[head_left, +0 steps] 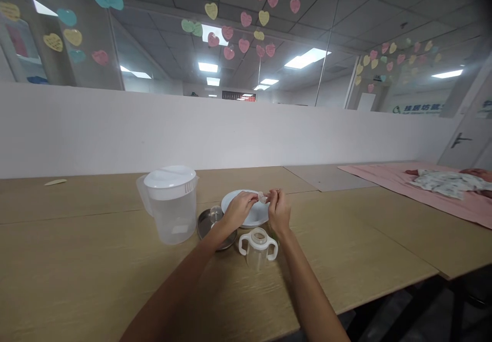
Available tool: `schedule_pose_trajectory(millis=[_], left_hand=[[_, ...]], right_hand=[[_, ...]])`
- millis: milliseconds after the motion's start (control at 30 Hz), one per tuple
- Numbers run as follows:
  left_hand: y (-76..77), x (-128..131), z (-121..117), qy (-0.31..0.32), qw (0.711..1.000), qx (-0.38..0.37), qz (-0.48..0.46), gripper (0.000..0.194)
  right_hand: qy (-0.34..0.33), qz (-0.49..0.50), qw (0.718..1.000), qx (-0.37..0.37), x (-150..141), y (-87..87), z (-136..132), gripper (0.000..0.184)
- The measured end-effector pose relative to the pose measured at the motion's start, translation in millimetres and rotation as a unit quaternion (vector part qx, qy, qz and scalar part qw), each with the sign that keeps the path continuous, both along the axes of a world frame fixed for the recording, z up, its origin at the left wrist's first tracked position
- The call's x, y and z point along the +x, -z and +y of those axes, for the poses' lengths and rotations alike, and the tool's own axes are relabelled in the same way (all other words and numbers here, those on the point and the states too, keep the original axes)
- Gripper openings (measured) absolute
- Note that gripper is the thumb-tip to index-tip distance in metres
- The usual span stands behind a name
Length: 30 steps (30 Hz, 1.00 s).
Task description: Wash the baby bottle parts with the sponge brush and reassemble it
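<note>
My left hand [239, 207] and my right hand [279, 209] meet above a white plate [235, 198], both pinching a small translucent piece [263, 197] between their fingertips. Just below them stands an open baby cup with two white handles [258, 247]. A round metal dish [207, 224] with a small clear cap [216, 213] on it lies under my left wrist. A clear plastic pitcher with a white lid [172, 203] stands to the left.
A wooden table [96, 260] runs along a white partition wall [154, 126]. A pink mat [384, 178] with a baby doll in printed clothes [448, 182] lies at the far right. Paper hearts hang on glass above.
</note>
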<state>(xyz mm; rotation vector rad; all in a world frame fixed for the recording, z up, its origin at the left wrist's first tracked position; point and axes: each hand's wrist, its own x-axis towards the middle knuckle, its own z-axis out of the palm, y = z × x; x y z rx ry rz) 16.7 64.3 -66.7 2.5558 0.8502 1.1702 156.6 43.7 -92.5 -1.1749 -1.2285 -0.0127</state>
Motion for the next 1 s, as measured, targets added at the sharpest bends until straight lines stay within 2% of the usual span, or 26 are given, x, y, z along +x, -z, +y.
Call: schedule_pose_trajectory(millis=[167, 367, 500, 633, 733, 767, 800, 867, 933, 1000], left_hand=[[-1.3, -4, 7, -0.027, 0.993, 0.088, 0.07, 0.025], [-2.5, -2, 6, -0.063, 0.975, 0.173, 0.122, 0.023], [-5.6, 4, -1, -0.07, 0.967, 0.193, 0.153, 0.023], [-5.8, 0, 1, -0.073, 0.959, 0.209, 0.176, 0.023], [-3.4, -8, 8, -0.106, 0.968, 0.176, 0.144, 0.021], [-2.6, -11, 11, -0.116, 0.972, 0.162, 0.123, 0.021], [-1.8, -12, 13, -0.125, 0.975, 0.15, 0.105, 0.022], [-0.1, -14, 16, -0.135, 0.977, 0.136, 0.099, 0.022], [2.4, -15, 18, -0.138, 0.974, 0.123, 0.133, 0.022], [6.6, -17, 21, -0.135, 0.97, 0.094, 0.177, 0.023]], right_hand=[[0.029, 0.059, 0.997, 0.035, 5, -4.8, -3, 0.037], [0.042, 0.201, 0.975, 0.085, 15, -6.5, -1, 0.038], [0.057, 0.269, 0.954, 0.117, 28, -8.6, 2, 0.036], [0.078, 0.33, 0.929, 0.146, 59, -7.4, 3, 0.028], [0.165, 0.387, 0.889, 0.183, 80, 1.2, 4, 0.023], [0.195, 0.384, 0.884, 0.181, 82, 5.2, 6, 0.021], [0.201, 0.374, 0.89, 0.167, 81, 9.3, 9, 0.021], [0.189, 0.327, 0.919, 0.112, 70, 17.0, 15, 0.02], [0.167, 0.27, 0.947, 0.054, 54, 23.2, 20, 0.023], [0.15, 0.23, 0.962, 0.01, 39, 28.1, 24, 0.026]])
